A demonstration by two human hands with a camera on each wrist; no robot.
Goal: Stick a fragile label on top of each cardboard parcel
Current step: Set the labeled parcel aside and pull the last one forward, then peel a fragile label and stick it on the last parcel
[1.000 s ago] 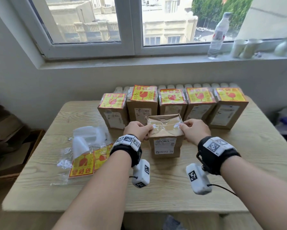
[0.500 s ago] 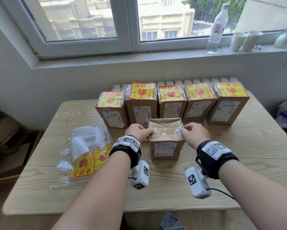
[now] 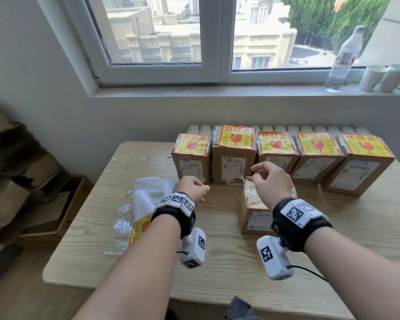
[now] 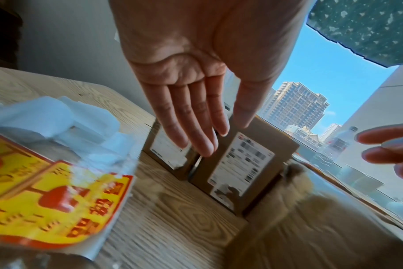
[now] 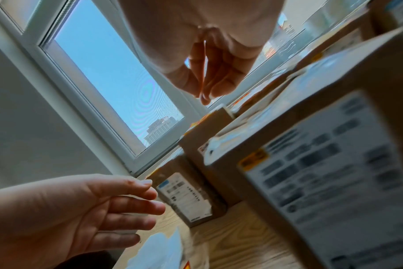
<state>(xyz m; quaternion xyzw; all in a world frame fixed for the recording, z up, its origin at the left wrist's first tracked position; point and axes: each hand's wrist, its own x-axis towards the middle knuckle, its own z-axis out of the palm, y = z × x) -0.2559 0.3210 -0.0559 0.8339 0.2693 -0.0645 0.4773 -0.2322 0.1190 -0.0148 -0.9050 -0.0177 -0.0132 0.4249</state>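
Labels (image 3: 140, 227) lie in their clear wrapper at the left of the frame, spare stock waiting on the worktop (image 3: 217, 269). The left hand (image 3: 192, 189) now hovers nearer them, fingers (image 4: 196, 127) straight and pressed together, holding nothing, probably going for the next sticker. Centre frame, the bare parcel (image 3: 258, 209) stands alone in front of five labelled parcels (image 3: 277, 146) lined along the back edge. A second ago both hands worked at its taped top; both have since let go. The right hand (image 3: 269, 182) hovers above it, fingertips (image 5: 207, 91) gathered together; whether they pinch anything I cannot tell.
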